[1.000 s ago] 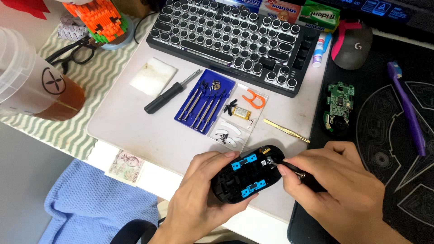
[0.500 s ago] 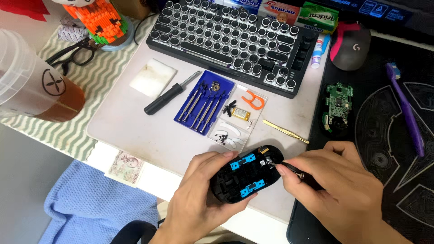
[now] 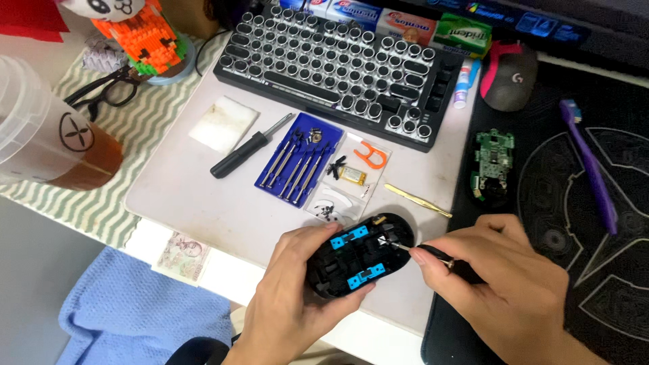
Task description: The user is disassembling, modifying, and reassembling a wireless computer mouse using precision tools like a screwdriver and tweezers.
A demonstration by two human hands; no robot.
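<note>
- Head view, looking down on a white tabletop (image 3: 203,209) crowded with repair gear.
- Left hand (image 3: 297,297) curled around an opened black mouse shell (image 3: 358,253), fingers closed on its near and left edges, thumb along the top.
- Mouse shell held at the tabletop's front edge, tilted toward the camera, with blue parts showing inside.
- Right hand (image 3: 507,290) pinched shut on a small precision screwdriver (image 3: 426,251), thumb and forefinger tight near its tip; tip inside the shell's right end.
- Just behind the shell, a clear plastic tray (image 3: 345,186) with tiny screws, a small yellow battery and an orange pry tool (image 3: 370,157).
- Left of that tray, a blue holder of screwdriver bits (image 3: 297,161), touching or nearly touching it.
- Black-handled screwdriver (image 3: 247,149) lying slantwise beside the blue holder, with a white pad (image 3: 223,122) just to its left.
- Gold-coloured tweezers (image 3: 418,201) lying between the tray and the black desk mat (image 3: 608,223).
- Green circuit board (image 3: 492,159) on the mat's left edge, well apart from the shell.
- Purple toothbrush (image 3: 591,165) further right on the mat.
- Round-keyed black keyboard (image 3: 338,64) across the back, with a grey and pink computer mouse (image 3: 508,76) to its right.
- At far left, a plastic cup of brown drink (image 3: 47,145), black glasses (image 3: 108,94) and an orange block figure (image 3: 138,34) on a zigzag cloth.
- Banknote (image 3: 181,257) and blue towel (image 3: 128,318) below the tabletop's front corner.
</note>
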